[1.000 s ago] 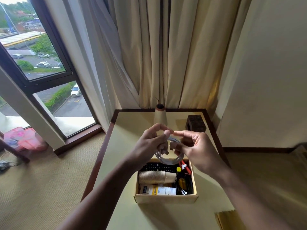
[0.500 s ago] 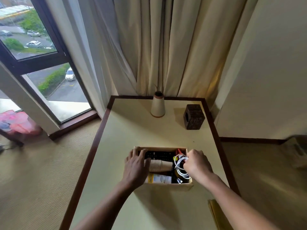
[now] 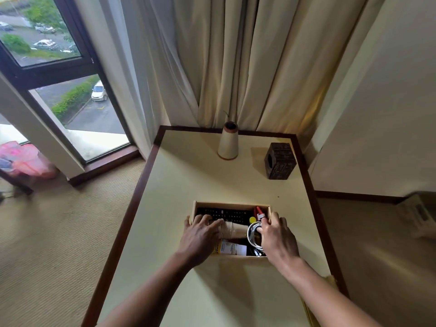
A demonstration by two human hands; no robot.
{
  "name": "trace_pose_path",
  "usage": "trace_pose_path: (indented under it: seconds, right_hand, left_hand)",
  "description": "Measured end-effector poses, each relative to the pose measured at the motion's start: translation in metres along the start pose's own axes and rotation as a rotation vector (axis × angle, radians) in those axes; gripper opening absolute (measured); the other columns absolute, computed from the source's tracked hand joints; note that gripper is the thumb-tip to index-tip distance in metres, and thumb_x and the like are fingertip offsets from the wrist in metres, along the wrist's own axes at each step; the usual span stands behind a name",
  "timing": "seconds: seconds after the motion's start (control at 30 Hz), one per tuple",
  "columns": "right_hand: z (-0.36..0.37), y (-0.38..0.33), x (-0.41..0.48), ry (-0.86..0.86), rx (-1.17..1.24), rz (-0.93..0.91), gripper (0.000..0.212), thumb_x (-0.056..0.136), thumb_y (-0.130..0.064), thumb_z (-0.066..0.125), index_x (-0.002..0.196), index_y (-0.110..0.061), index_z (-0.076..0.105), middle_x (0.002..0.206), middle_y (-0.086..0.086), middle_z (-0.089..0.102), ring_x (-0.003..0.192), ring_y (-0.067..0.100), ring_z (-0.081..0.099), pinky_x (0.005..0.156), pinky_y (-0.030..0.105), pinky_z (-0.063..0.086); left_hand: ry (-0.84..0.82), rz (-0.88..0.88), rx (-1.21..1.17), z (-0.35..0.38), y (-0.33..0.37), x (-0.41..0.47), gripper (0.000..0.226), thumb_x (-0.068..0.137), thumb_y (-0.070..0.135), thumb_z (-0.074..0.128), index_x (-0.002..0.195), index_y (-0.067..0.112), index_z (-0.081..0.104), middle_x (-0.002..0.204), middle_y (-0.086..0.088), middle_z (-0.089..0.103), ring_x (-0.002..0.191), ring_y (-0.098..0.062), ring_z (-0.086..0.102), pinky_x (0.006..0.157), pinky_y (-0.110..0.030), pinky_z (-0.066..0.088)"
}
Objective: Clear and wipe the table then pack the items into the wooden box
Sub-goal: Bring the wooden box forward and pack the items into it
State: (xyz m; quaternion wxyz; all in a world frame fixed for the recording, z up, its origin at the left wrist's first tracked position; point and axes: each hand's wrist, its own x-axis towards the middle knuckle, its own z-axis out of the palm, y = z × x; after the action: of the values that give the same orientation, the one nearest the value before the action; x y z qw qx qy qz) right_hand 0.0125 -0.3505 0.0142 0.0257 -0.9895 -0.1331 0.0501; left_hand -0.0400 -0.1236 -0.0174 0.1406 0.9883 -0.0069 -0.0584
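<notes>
**Head view: both hands at the wooden box, cable going in**

Head camera looks down on a cream table with a dark wood edge. The wooden box sits near the table's middle. The right hand lies over the box's 3 o'clock side, fingers curled down onto a coiled white cable that rests inside the box at that end. The left hand lies flat and spread over the 9 o'clock side, fingertips on a stack of paper cups lying sideways in the box.

A black remote lies along the box's far wall, red-handled things at 1 o'clock within it, and a yellow-labelled packet along the near wall.

A second ago both hands held the cable coil up in the air above the box; half a second ago they had come down to it, much as now.

At 12 o'clock from the box stands a cone-shaped vase; at 1 o'clock, a dark carved cube. Nothing stands between either and the box. Curtains hang behind the table.
</notes>
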Motion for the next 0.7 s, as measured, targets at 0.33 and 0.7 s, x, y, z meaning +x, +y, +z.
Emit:
trace_pose_path:
  seconds: [0.33,0.7]
  right_hand:
    - [0.002,0.019,-0.015,-0.029,-0.202,-0.291,0.071,0.085,-0.051,0.07,0.138,-0.006,0.058,0.14,0.012,0.057,0.113,0.03,0.056,0.09,0.042,0.053]
    - [-0.006,0.031,0.0,-0.184,-0.347,-0.496,0.072,0.089,-0.063,0.041,0.131,-0.009,0.064,0.121,0.017,0.065,0.095,0.031,0.064,0.071,0.041,0.058]
  left_hand:
    - [0.005,0.052,-0.017,0.001,-0.011,0.003,0.052,0.097,0.042,0.057,0.148,0.04,0.045,0.135,0.001,0.055,0.129,-0.025,0.047,0.117,-0.062,0.024]
    - [0.126,0.057,-0.062,0.017,-0.017,0.001,0.048,0.096,0.052,0.044,0.142,0.041,0.054,0.124,0.004,0.061,0.117,-0.024,0.052,0.101,-0.05,0.04]
